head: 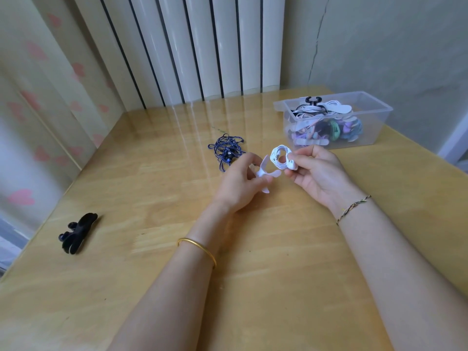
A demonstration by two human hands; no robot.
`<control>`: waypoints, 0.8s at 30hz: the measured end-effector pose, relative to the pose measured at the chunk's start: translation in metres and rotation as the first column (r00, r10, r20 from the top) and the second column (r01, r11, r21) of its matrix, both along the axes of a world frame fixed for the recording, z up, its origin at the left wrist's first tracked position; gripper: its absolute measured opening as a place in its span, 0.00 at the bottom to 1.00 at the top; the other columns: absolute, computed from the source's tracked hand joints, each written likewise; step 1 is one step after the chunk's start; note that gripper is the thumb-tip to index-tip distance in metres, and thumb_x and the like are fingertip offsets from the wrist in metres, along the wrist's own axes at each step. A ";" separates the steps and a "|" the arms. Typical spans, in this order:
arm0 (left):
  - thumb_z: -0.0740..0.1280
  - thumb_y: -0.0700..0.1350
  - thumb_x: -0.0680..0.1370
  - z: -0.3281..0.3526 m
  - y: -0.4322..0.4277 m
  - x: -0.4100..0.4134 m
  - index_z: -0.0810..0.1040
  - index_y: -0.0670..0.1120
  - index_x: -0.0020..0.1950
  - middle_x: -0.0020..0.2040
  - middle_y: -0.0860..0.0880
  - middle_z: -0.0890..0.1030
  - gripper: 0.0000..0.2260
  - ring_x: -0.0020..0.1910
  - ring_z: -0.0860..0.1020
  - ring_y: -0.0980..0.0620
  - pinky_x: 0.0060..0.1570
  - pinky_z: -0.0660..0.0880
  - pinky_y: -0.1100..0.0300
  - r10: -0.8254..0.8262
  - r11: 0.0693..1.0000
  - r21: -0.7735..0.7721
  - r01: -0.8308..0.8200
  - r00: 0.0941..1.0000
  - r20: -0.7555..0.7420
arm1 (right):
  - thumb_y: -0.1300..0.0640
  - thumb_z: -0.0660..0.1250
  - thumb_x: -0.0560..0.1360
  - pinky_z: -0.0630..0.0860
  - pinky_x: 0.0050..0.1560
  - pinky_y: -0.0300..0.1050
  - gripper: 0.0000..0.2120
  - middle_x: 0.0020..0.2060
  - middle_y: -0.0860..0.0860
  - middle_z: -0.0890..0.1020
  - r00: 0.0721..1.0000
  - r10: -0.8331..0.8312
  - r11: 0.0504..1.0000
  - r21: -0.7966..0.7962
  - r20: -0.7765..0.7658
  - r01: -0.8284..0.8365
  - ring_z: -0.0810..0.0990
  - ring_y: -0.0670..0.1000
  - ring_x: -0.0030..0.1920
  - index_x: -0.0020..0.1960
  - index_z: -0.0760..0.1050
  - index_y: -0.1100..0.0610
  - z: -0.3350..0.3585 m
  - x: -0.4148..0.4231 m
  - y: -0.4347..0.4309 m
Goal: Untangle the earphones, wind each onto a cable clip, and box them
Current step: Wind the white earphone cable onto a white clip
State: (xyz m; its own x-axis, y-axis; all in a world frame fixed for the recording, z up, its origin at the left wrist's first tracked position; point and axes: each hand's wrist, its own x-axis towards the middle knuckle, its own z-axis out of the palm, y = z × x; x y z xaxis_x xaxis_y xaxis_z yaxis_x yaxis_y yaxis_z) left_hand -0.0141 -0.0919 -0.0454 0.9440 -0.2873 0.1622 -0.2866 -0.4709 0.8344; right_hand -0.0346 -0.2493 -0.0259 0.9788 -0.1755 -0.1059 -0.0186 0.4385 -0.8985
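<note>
**White, blue and black on honey wood**

The white earphones (281,157) are plain white. The clip (264,173) is white with a faint lilac tinge. The blue earphones (228,150) have a cord finely striped in blue and black. The bundle (77,233) is black. The box (379,117) is clear, and white, purple, green and teal show inside, with a black clip (312,100) on top. The table (152,274) is honey-yellow wood grain. The bangle (200,249) is gold. The bracelet (353,209) is braided in yellow, green and dark thread. The curtain (38,97) is cream with pink hearts. The panels (202,46) are white with dark lines between them. The wall (379,46) is pale grey-green.
</note>
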 end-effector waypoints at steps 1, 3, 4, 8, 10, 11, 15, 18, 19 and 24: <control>0.70 0.43 0.76 0.003 0.000 -0.001 0.74 0.44 0.54 0.29 0.54 0.80 0.10 0.34 0.72 0.54 0.33 0.67 0.67 0.001 0.999 -0.052 -0.002 1.000 -0.019 | 0.72 0.64 0.75 0.77 0.32 0.39 0.10 0.37 0.59 0.76 1.000 0.008 1.000 0.021 0.001 -0.008 0.76 0.53 0.36 0.39 0.68 0.60 0.000 0.000 -0.001; 0.69 0.42 0.77 0.007 0.001 -0.003 0.75 0.43 0.54 0.29 0.52 0.79 0.08 0.30 0.75 0.56 0.36 0.70 0.64 0.001 0.993 -0.121 -0.008 0.998 -0.056 | 0.72 0.63 0.75 0.77 0.31 0.39 0.11 0.36 0.59 0.76 0.999 0.029 0.998 0.049 0.014 -0.030 0.75 0.53 0.35 0.39 0.68 0.60 0.002 0.000 -0.002; 0.69 0.41 0.77 0.008 0.001 -0.003 0.75 0.43 0.53 0.29 0.52 0.79 0.07 0.28 0.75 0.58 0.35 0.70 0.65 0.004 0.990 -0.139 -0.014 0.997 -0.073 | 0.72 0.63 0.75 0.76 0.30 0.38 0.11 0.35 0.58 0.76 0.999 0.046 0.997 0.056 0.024 -0.047 0.75 0.52 0.35 0.39 0.68 0.60 0.003 0.000 -0.003; 0.68 0.40 0.77 0.011 0.003 -0.003 0.76 0.45 0.51 0.22 0.58 0.75 0.04 0.27 0.76 0.59 0.35 0.71 0.64 0.001 0.985 -0.173 -0.020 0.994 -0.108 | 0.72 0.64 0.74 0.76 0.31 0.39 0.10 0.26 0.53 0.78 0.988 0.130 0.987 -0.103 0.085 -0.121 0.76 0.49 0.30 0.39 0.68 0.60 0.005 -0.003 -0.004; 0.68 0.40 0.77 0.012 0.004 -0.003 0.76 0.45 0.52 0.22 0.59 0.74 0.05 0.32 0.77 0.53 0.39 0.73 0.59 -0.013 0.987 -0.160 -0.004 0.995 -0.103 | 0.72 0.65 0.74 0.77 0.33 0.40 0.10 0.24 0.53 0.78 0.982 0.156 0.958 -0.257 0.110 -0.124 0.77 0.49 0.27 0.40 0.69 0.60 0.005 -0.005 -0.003; 0.68 0.40 0.77 0.013 0.005 -0.003 0.76 0.44 0.52 0.22 0.58 0.75 0.05 0.34 0.77 0.50 0.40 0.75 0.56 -0.019 0.989 -0.149 0.004 0.995 -0.098 | 0.72 0.65 0.74 0.78 0.34 0.40 0.10 0.24 0.52 0.78 0.980 0.160 0.941 -0.317 0.120 -0.115 0.78 0.49 0.27 0.40 0.69 0.60 0.005 -0.006 -0.003; 0.68 0.38 0.77 0.015 0.008 -0.002 0.76 0.43 0.51 0.27 0.54 0.74 0.05 0.31 0.78 0.53 0.39 0.76 0.56 -0.045 0.991 -0.126 0.035 0.996 -0.072 | 0.71 0.67 0.73 0.78 0.37 0.41 0.10 0.27 0.54 0.79 0.976 0.151 0.875 -0.481 0.156 -0.058 0.80 0.52 0.33 0.40 0.70 0.59 0.007 -0.007 -0.004; 0.69 0.37 0.76 0.015 0.010 -0.001 0.78 0.42 0.51 0.32 0.50 0.70 0.05 0.28 0.76 0.55 0.35 0.76 0.58 -0.054 0.993 -0.107 0.050 0.998 -0.033 | 0.70 0.67 0.73 0.78 0.35 0.39 0.09 0.26 0.52 0.80 0.972 0.152 0.830 -0.557 0.178 -0.028 0.81 0.51 0.34 0.40 0.70 0.60 0.009 -0.009 -0.004; 0.69 0.37 0.76 0.015 0.011 0.000 0.78 0.43 0.51 0.33 0.48 0.70 0.05 0.30 0.75 0.53 0.36 0.77 0.55 -0.064 0.993 -0.102 0.062 0.998 -0.016 | 0.70 0.67 0.73 0.78 0.35 0.38 0.09 0.26 0.52 0.80 0.972 0.150 0.811 -0.585 0.181 -0.016 0.81 0.50 0.32 0.40 0.70 0.60 0.010 -0.010 -0.005; 0.70 0.37 0.75 0.016 0.012 0.000 0.77 0.49 0.44 0.41 0.39 0.73 0.07 0.29 0.74 0.57 0.32 0.76 0.58 -0.100 0.991 -0.082 0.103 0.994 0.039 | 0.69 0.68 0.73 0.79 0.40 0.44 0.09 0.27 0.51 0.81 0.971 0.136 0.744 -0.667 0.198 0.031 0.81 0.53 0.35 0.40 0.70 0.59 0.011 -0.012 -0.005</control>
